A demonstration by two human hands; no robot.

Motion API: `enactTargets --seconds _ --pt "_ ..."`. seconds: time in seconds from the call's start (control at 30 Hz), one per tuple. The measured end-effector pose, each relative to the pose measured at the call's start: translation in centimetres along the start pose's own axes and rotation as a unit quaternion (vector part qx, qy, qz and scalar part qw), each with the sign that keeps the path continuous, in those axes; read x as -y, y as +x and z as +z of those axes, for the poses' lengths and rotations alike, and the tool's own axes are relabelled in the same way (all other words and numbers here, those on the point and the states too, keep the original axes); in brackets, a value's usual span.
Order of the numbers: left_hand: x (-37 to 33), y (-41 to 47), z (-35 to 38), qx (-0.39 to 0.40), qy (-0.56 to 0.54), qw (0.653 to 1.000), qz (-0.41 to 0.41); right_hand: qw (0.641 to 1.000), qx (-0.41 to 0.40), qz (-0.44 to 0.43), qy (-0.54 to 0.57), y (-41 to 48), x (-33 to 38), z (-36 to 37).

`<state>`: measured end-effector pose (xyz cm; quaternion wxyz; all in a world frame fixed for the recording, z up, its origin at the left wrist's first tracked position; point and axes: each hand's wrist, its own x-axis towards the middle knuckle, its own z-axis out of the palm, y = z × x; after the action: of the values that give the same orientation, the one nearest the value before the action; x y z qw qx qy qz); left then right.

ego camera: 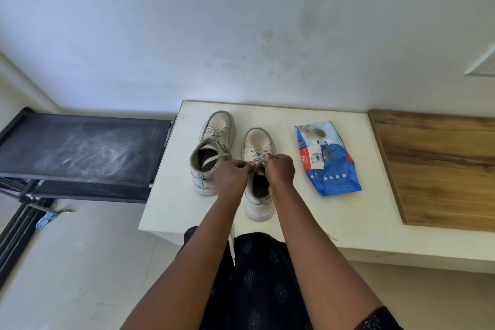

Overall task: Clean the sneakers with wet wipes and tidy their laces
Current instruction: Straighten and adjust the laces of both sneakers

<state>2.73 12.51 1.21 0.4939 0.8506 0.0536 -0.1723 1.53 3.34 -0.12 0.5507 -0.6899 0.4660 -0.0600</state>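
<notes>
Two white high-top sneakers stand side by side on a white table (187, 209), toes pointing away from me. Over the right sneaker (257, 142), my left hand (232, 177) and my right hand (280, 171) each pinch its grey lace (259, 156) at the top eyelets. The left sneaker (211, 147) is untouched; a loose lace lies across its opening. A long white lace end (231, 244) hangs down over the table's front edge. A blue pack of wet wipes (330, 161) lies to the right of the sneakers.
A black metal rack (80, 153) stands left of the table. A wooden board (442, 166) adjoins the table on the right. A white wall runs behind. A blue cloth (45, 220) lies on the floor at the left.
</notes>
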Motion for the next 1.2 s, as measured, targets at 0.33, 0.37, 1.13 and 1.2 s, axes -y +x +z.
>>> enactTargets --seconds 0.33,0.37,1.13,1.2 --pt "0.2 0.4 2.0 -0.062 -0.085 0.989 -0.103 0.999 -0.037 -0.011 0.022 0.1 -0.4 -0.1" --pt "0.1 0.4 2.1 -0.059 -0.084 0.989 -0.107 0.998 -0.032 0.008 0.055 0.2 -0.3 -0.2" --pt "-2.6 -0.1 -1.1 0.081 -0.295 0.952 0.000 0.972 0.030 -0.094 0.211 -2.1 1.7 -2.4" --pt "-3.6 -0.2 -1.5 0.072 -0.291 0.954 0.016 0.971 0.021 -0.123 0.205 -2.7 2.8 -3.1"
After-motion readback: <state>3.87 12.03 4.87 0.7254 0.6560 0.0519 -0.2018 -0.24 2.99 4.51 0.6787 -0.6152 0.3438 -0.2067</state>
